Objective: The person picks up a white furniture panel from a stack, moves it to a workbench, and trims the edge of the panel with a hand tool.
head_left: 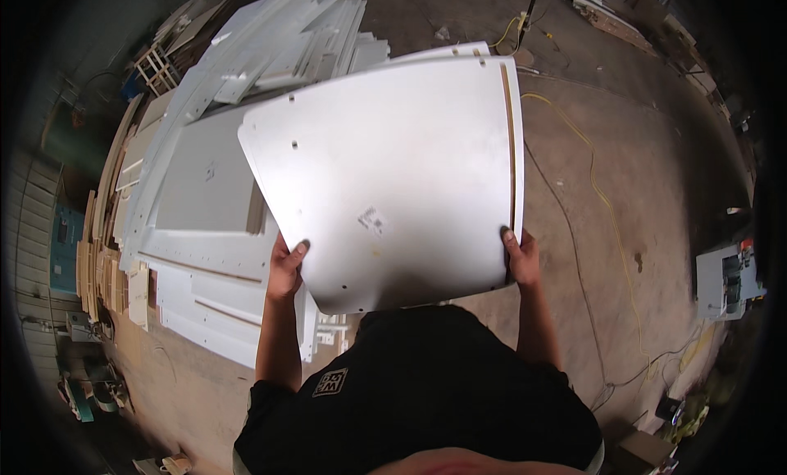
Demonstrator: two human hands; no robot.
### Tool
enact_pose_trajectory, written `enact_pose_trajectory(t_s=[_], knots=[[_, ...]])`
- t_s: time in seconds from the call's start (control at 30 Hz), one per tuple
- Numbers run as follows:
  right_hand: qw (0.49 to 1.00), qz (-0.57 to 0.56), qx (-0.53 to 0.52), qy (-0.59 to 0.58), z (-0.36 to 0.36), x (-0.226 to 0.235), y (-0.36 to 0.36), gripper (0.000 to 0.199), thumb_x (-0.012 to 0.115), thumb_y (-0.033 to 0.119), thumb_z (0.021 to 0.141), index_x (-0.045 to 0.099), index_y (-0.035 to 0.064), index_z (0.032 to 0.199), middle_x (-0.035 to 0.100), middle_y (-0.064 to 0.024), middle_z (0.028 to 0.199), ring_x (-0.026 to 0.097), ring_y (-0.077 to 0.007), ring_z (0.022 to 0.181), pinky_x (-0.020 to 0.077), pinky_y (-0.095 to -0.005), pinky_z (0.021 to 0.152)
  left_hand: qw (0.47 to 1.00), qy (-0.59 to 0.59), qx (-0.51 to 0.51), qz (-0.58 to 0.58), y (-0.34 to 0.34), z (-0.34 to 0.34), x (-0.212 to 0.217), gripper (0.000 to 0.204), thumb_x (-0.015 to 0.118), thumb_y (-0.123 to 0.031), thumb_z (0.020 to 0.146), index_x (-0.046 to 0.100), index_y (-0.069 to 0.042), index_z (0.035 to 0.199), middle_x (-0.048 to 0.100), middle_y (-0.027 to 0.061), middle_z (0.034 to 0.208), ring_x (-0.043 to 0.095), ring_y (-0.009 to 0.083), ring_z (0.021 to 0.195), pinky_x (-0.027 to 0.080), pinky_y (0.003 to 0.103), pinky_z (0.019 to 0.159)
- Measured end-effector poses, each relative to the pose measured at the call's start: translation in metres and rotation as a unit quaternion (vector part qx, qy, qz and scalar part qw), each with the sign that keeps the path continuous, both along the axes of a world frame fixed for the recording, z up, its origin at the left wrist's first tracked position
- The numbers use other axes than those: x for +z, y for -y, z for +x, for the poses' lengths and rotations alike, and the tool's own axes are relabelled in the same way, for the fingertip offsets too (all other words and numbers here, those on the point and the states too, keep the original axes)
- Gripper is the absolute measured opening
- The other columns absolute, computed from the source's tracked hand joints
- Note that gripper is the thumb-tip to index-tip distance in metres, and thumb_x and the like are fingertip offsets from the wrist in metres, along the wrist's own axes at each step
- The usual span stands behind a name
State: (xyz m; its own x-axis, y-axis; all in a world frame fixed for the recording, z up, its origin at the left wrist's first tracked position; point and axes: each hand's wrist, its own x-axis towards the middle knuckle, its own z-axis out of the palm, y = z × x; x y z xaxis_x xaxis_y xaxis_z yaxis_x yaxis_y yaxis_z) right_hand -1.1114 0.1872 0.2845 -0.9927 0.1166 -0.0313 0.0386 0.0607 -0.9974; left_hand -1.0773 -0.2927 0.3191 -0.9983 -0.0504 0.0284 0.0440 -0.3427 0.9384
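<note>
We hold a large white panel [393, 172] flat at chest height, our left hand [284, 270] and right hand [522, 258] curled tight around its near corners. Left of the panel lies the stack of white boards [205, 188]; the panel hasn't been set down anywhere.

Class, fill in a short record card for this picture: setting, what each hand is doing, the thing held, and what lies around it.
Setting: workshop with a bare concrete floor
Left hand: grips the left edge of the white panel, thumb on top
Right hand: grips the panel's right edge
Held thing: large flat white panel with small drilled holes, a groove along its right side and a small sticker
To the left: stack of white panels on the floor
To the right: yellow cable across the floor, grey box
</note>
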Motion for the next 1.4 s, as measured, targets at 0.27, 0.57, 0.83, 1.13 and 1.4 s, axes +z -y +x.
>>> enact_pose_trajectory(t_s=[0.27, 0.57, 0.83, 1.13, 1.4], knots=[[0.996, 0.058, -0.070, -0.009, -0.088, -0.081, -0.089, 0.046, 0.054, 0.042, 0.105, 0.065, -0.0010, 0.095, 0.056, 0.0019, 0.077, 0.048, -0.0083, 0.076, 0.0409, -0.0286, 0.066, 0.985, 0.123, 0.121, -0.004, -0.110, -0.131, -0.087, 0.058, 0.036, -0.042, 0.112, 0.048, 0.005, 0.143, 0.053, 0.0140, 0.146, 0.050, 0.0215, 0.132, 0.037, 0.036, 0.114], [0.995, -0.023, -0.096, 0.026, -0.287, -0.134, -0.157, 0.044, 0.047, 0.039, 0.109, 0.061, -0.0019, 0.116, 0.060, 0.0000, 0.098, 0.052, -0.0124, 0.095, 0.0428, -0.0292, 0.089, 0.983, 0.131, 0.121, 0.045, -0.180, -0.377, -0.122, 0.057, 0.041, -0.043, 0.110, 0.053, 0.006, 0.137, 0.061, 0.0133, 0.131, 0.056, 0.0223, 0.122, 0.041, 0.037, 0.109], [0.965, -0.197, -0.174, 0.020, -0.477, -0.160, -0.219, 0.067, 0.028, 0.052, 0.111, 0.036, 0.0022, 0.155, 0.051, -0.0123, 0.147, 0.049, -0.0237, 0.134, 0.0374, -0.0394, 0.114, 0.960, 0.272, 0.033, -0.055, -0.230, -0.630, -0.071, 0.042, 0.040, -0.049, 0.109, 0.060, -0.014, 0.102, 0.035, -0.0109, 0.061, 0.030, 0.0023, 0.049, 0.022, 0.025, 0.043], [0.950, -0.242, -0.189, 0.054, -0.774, -0.152, -0.242, 0.046, 0.036, 0.051, 0.110, 0.056, 0.0097, 0.110, 0.056, 0.0004, 0.110, 0.051, -0.0126, 0.108, 0.0410, -0.0334, 0.099, 0.989, 0.148, -0.003, 0.007, -0.251, -0.910, -0.125, 0.044, 0.036, -0.050, 0.110, 0.039, -0.021, 0.077, 0.030, -0.0088, 0.056, 0.025, 0.0056, 0.046, 0.019, 0.028, 0.043], [0.975, -0.209, -0.008, 0.073, -1.089, -0.129, -0.296, 0.058, 0.035, 0.050, 0.110, 0.047, 0.0049, 0.143, 0.052, -0.0045, 0.144, 0.045, -0.0183, 0.135, 0.0320, -0.0355, 0.116, 0.976, 0.174, 0.126, 0.041, -0.280, -1.133, -0.120, 0.050, 0.038, -0.042, 0.111, 0.057, 0.003, 0.122, 0.062, 0.0090, 0.111, 0.058, 0.0170, 0.102, 0.048, 0.033, 0.091]])
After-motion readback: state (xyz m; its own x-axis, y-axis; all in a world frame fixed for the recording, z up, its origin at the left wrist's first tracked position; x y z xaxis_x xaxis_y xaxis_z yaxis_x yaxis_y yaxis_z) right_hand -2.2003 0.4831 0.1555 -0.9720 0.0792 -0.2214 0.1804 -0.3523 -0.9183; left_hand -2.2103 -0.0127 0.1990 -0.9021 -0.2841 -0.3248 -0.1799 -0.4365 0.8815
